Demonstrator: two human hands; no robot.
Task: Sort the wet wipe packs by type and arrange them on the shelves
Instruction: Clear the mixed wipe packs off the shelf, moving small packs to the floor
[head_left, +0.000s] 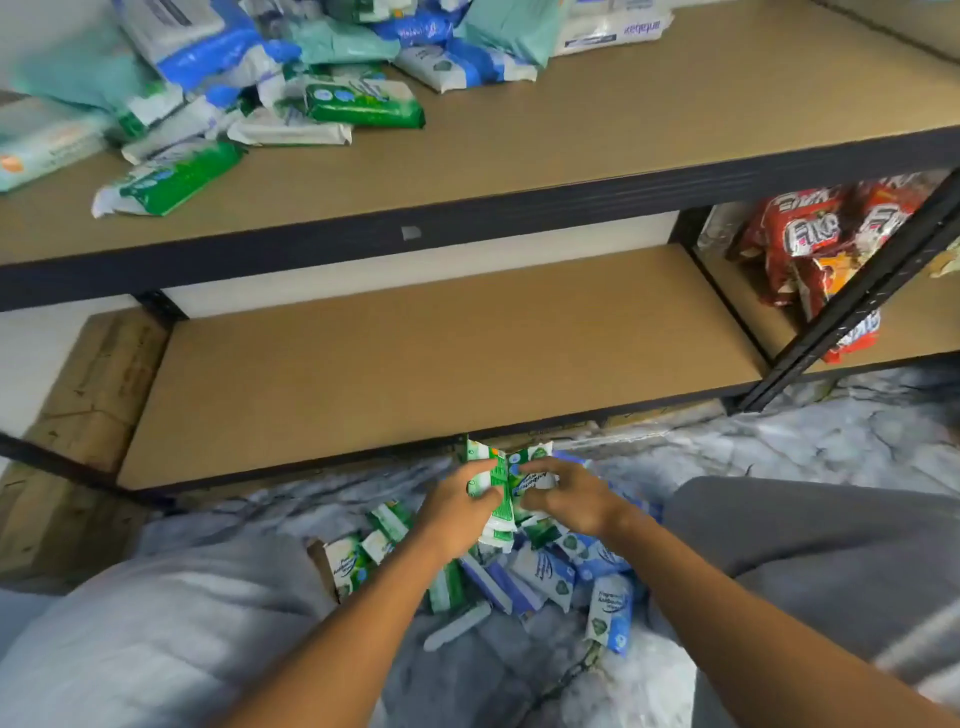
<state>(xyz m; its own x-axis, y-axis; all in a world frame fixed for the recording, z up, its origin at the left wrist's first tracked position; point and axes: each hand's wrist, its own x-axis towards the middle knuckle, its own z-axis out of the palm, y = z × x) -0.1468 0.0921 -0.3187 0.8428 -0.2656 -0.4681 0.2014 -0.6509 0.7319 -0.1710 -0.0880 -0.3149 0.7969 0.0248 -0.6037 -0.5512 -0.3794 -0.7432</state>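
Observation:
Both hands hold a small stack of green-and-white wet wipe packs (500, 483) just in front of the lower shelf's front edge. My left hand (457, 512) grips the stack's left side and my right hand (563, 496) grips its right side. Below them, on the floor between my knees, lies a heap of green packs (363, 558) and blue packs (566, 571). The lower shelf (441, 358) is a bare brown board. A mixed pile of green, blue and teal packs (270, 88) covers the left and back of the upper shelf (675, 119).
Red snack bags (821, 244) fill the neighbouring bay at right, behind a dark diagonal brace (852, 301). Cardboard boxes (88, 410) stand at left beside the shelf frame. My grey-clad knees flank the floor heap on a marbled floor (779, 441).

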